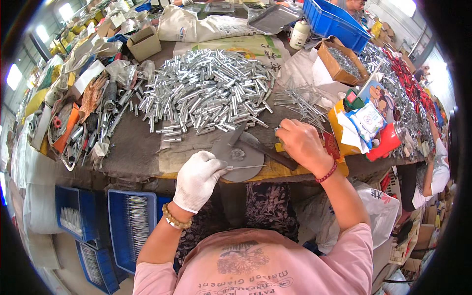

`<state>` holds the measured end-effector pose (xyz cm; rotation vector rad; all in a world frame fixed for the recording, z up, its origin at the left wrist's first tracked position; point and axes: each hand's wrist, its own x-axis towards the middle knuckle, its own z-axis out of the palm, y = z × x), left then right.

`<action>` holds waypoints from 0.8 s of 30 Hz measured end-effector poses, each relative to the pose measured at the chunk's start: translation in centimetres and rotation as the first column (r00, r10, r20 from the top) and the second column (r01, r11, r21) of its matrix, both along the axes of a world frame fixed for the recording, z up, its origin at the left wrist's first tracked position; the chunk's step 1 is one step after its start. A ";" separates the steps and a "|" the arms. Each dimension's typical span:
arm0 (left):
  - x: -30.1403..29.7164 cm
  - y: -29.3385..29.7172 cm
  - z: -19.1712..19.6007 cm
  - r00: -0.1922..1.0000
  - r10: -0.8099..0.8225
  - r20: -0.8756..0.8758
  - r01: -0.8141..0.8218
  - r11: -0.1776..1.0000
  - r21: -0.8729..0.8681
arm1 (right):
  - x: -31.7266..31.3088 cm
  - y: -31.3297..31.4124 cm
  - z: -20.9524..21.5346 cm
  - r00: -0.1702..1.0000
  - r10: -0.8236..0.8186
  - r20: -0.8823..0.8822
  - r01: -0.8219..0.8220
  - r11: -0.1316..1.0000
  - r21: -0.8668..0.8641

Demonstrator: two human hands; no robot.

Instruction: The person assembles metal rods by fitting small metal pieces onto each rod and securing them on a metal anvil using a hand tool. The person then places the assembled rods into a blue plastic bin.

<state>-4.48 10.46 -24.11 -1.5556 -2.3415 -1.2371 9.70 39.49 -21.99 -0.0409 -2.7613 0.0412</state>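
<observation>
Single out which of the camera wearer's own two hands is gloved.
The left hand: it wears a white glove and pinches a thin rod, while the right hand is bare, above a red bracelet.

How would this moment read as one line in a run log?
left gloved fingers: hold thin metal rod | right bare fingers: curled, contents unclear | ahead: silver metal pile

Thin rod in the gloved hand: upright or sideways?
Sideways: the thin rod points right from the gloved left hand, crossing the grey disc in view; contact unclear.
</observation>
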 end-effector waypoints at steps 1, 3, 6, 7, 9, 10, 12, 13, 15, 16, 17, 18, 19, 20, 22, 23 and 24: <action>0.0 -0.1 0.0 1.000 0.004 0.002 -0.004 1.000 -0.009 | -0.2 0.1 -0.1 1.000 0.019 0.021 -0.020 0.999 0.025; 0.1 -0.2 0.1 1.000 0.015 0.005 -0.015 1.000 -0.019 | -0.1 0.3 -0.4 0.999 -0.015 -0.035 0.012 0.997 -0.081; 0.1 -0.1 0.2 1.000 0.021 0.008 -0.021 1.000 -0.010 | 0.5 0.3 -0.1 0.991 -0.133 -0.001 0.111 0.828 -0.550; 0.0 -0.1 0.3 1.000 0.009 -0.004 -0.009 1.000 -0.011 | 0.8 0.2 0.1 0.979 -0.175 0.103 0.182 0.533 -0.826; 0.0 -0.2 0.2 1.000 -0.001 -0.015 0.001 1.000 -0.011 | 1.0 0.1 0.7 0.964 -0.181 0.196 0.253 0.391 -0.885; 0.0 -0.2 0.2 1.000 -0.002 -0.014 0.002 1.000 -0.010 | 1.1 0.0 0.5 0.971 -0.162 0.177 0.201 0.149 -0.968; -0.1 -0.2 0.2 1.000 -0.002 -0.012 0.002 1.000 -0.007 | 1.3 -0.4 0.5 0.977 -0.148 0.154 0.140 -0.103 -0.985; -0.1 -0.2 0.1 1.000 -0.003 -0.012 0.003 1.000 -0.006 | 1.4 -0.8 0.7 0.984 -0.120 0.130 0.103 -0.205 -0.973; 0.0 -0.2 0.0 1.000 0.001 -0.012 -0.001 1.000 -0.005 | 1.4 -1.9 0.8 0.991 -0.090 0.104 0.072 -0.306 -0.949; -0.1 -0.3 0.0 1.000 -0.003 -0.006 0.003 1.000 -0.005 | 1.3 -2.5 0.8 0.996 -0.056 0.065 0.043 -0.331 -0.942; -0.1 -0.4 -0.1 1.000 -0.007 -0.001 0.007 1.000 -0.005 | 1.1 -3.3 0.9 0.999 -0.022 0.026 0.017 -0.359 -0.933; -0.1 -0.3 -0.1 1.000 0.002 -0.001 -0.002 1.000 -0.008 | 1.0 -4.0 1.2 0.999 0.001 0.036 0.034 -0.360 -0.932; -0.2 -0.4 -0.1 1.000 -0.013 -0.022 0.012 1.000 -0.022 | 0.8 -5.0 1.2 0.999 0.010 0.037 0.039 -0.364 -0.930; -0.2 -0.4 -0.1 0.999 -0.026 -0.042 0.025 0.999 -0.037 | 0.6 -6.0 1.0 0.999 -0.016 0.034 0.031 -0.131 -0.991; -0.4 -0.3 -0.3 0.999 -0.029 -0.041 0.028 0.999 -0.030 | 0.2 -7.7 0.9 0.999 -0.042 -0.013 -0.001 0.268 -0.963; -0.5 -0.2 -0.5 0.998 -0.042 -0.042 0.041 0.999 -0.016 | -0.1 -8.6 0.5 0.999 -0.035 -0.009 0.000 0.265 -0.964; -0.5 -0.2 -0.5 0.999 -0.035 -0.038 0.034 0.999 -0.019 | -0.4 -9.5 0.0 0.993 -0.038 -0.113 -0.082 0.475 -0.876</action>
